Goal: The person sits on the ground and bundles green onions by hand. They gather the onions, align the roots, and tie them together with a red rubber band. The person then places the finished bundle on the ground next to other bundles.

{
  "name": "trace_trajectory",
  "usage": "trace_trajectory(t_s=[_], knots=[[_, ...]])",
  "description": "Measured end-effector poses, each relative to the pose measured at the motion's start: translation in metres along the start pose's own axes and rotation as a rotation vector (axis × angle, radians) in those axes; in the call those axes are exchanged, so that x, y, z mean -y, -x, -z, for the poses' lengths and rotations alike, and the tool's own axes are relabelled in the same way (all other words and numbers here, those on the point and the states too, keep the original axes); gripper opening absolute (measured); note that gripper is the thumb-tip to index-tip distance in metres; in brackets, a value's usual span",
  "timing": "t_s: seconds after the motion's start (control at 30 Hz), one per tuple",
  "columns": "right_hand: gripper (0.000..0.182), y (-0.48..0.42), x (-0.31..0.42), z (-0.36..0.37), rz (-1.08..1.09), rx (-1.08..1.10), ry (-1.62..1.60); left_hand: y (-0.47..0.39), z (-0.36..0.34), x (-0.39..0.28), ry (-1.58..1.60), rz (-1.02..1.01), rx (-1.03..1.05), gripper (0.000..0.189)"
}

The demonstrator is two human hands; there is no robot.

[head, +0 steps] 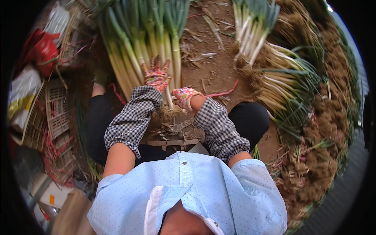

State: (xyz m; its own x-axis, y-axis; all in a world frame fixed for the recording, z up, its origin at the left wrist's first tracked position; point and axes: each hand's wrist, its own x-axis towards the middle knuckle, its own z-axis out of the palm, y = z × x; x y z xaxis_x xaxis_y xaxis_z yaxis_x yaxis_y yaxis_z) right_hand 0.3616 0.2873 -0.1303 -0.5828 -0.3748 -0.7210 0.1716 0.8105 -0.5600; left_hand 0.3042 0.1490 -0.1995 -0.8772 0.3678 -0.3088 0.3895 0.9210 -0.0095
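Note:
A large bundle of Welsh onions (147, 44) lies before me, green tops pointing away and roots (167, 113) towards me. My left hand (157, 76), in a soiled floral glove, rests on the white stalks with its fingers spread. Beside the lower right stalks is my right hand (187, 97), also in a floral glove, its fingers curled by the root ends. Whether those fingers grip a stalk is hidden. A pink tie strip (224, 92) extends on the ground to the right, and a similar red strip (117, 94) shows left of the bundle.
More Welsh onions lie in an upper-right bunch (252, 30) and a right-hand pile (282, 88). Soil-covered clumps (317, 147) line the far right. Plastic crates (57, 108) and a red bag (44, 51) stand at left. Dry leaf scraps (179, 127) litter the ground between my knees.

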Motion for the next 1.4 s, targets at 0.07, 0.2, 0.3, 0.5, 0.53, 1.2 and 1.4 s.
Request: trace_trajectory(t_s=[0.07, 0.2, 0.3, 0.5, 0.53, 1.2, 1.4], knots=[[0.027, 0.089, 0.020, 0.015, 0.318, -0.352, -0.316, 0.009, 0.011, -0.011, -0.073, 0.037, 0.043, 0.066], [0.031, 0.239, -0.017, 0.027, 0.710, -0.782, -1.405, 0.022, 0.032, -0.008, -0.114, 0.106, 0.063, 0.067], [0.028, 0.266, -0.105, 0.010, 0.354, -1.485, -1.347, 0.016, 0.035, -0.030, -0.117, 0.201, 0.121, 0.066], [0.016, 0.186, -0.372, -0.182, -0.233, -1.362, -2.488, 0.020, 0.023, -0.108, 0.099, -0.368, -0.272, 0.059], [0.021, 0.182, -0.388, -0.187, -0.567, -1.554, -2.676, 0.022, 0.023, -0.123, 0.180, -0.400, -0.218, 0.059], [0.027, 0.214, -0.474, -0.063, -0.124, -2.085, -1.784, -0.134, 0.008, -0.409, 0.598, -1.155, -0.256, 0.034], [0.021, 0.160, -0.530, -0.012, 0.241, -1.731, -2.342, -0.172, -0.014, -0.507, 0.305, -0.931, 0.000, 0.066]])
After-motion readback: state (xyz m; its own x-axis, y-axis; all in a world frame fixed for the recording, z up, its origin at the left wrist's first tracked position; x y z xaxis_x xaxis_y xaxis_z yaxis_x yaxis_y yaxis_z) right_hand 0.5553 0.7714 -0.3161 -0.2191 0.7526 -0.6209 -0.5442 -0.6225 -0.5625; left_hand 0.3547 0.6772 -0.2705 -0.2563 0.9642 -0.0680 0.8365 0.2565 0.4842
